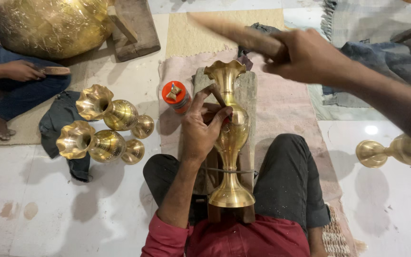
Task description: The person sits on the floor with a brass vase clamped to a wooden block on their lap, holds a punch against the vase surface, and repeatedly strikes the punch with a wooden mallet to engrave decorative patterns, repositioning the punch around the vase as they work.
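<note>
A tall brass vase (230, 143) with a fluted mouth lies lengthwise on a wooden block (249, 90) between my legs, its foot toward me. My left hand (204, 126) rests on the vase's belly and pinches a short dark punch (217, 95) against the metal. My right hand (305, 54) is raised above and to the right, shut on a wooden mallet handle (239, 32) that is blurred with motion.
Two more brass vases (108, 114) (98, 143) lie on the floor at left by a dark cloth (60, 123). An orange-capped jar (176, 95) stands beside the block. Another vase (396, 151) lies at right. Another person's hand (22, 70) and a large brass pot (53, 24) are at top left.
</note>
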Demonstrator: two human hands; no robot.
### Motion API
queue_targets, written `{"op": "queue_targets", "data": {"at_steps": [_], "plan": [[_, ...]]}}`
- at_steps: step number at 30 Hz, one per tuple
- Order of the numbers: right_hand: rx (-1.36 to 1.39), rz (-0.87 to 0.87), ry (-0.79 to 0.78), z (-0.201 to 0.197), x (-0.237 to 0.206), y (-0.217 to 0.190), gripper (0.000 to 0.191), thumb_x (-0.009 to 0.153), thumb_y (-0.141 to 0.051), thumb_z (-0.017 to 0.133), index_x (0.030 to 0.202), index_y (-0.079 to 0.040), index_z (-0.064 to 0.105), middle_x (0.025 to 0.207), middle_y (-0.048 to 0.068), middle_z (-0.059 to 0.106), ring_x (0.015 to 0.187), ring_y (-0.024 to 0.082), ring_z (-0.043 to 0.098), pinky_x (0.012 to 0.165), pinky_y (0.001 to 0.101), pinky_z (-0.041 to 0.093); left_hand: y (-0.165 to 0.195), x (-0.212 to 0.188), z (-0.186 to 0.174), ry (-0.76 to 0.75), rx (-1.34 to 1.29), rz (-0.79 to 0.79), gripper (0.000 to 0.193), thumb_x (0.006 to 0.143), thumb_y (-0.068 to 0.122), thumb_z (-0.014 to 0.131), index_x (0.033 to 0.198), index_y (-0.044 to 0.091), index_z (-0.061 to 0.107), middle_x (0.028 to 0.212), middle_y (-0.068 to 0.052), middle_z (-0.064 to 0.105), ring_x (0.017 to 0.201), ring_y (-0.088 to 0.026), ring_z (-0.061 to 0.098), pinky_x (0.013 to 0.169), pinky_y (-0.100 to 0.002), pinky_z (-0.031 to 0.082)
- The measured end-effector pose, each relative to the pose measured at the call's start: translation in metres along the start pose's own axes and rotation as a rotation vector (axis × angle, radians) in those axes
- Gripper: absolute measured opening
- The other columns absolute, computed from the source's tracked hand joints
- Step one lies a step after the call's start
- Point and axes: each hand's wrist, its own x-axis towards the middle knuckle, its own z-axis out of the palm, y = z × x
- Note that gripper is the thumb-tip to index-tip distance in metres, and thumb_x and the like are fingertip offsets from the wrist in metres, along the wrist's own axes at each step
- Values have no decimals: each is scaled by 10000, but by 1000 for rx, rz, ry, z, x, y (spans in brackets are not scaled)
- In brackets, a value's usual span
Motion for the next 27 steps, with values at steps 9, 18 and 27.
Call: {"op": "queue_targets", "data": {"at_steps": [9, 18, 27], "plan": [[-325, -242, 34, -21, 8, -33, 347, 991, -256, 687, 1310, -121, 681, 855, 115, 744, 587, 196, 697, 516, 376, 598, 2, 3, 3, -37, -87, 42, 537, 941, 106, 764, 1427, 88, 537, 906, -64, 799, 842, -126, 797, 764, -276, 680], [31, -278, 106, -12, 3, -28, 410, 973, -230, 725, 1313, -18, 644, 809, 164, 732, 585, 241, 705, 574, 408, 622, 8, 5, 2, -46, 25, 11, 560, 920, 113, 788, 1426, 84, 548, 902, -83, 800, 823, -147, 802, 742, -282, 680], [388, -98, 85, -1, -5, -23, 301, 967, -250, 764, 1170, -41, 690, 912, 123, 750, 753, 186, 729, 704, 384, 651, 4, 10, -1, -98, -33, -17, 546, 936, 98, 776, 1431, 86, 544, 908, -98, 797, 837, -147, 799, 738, -276, 675]]}}
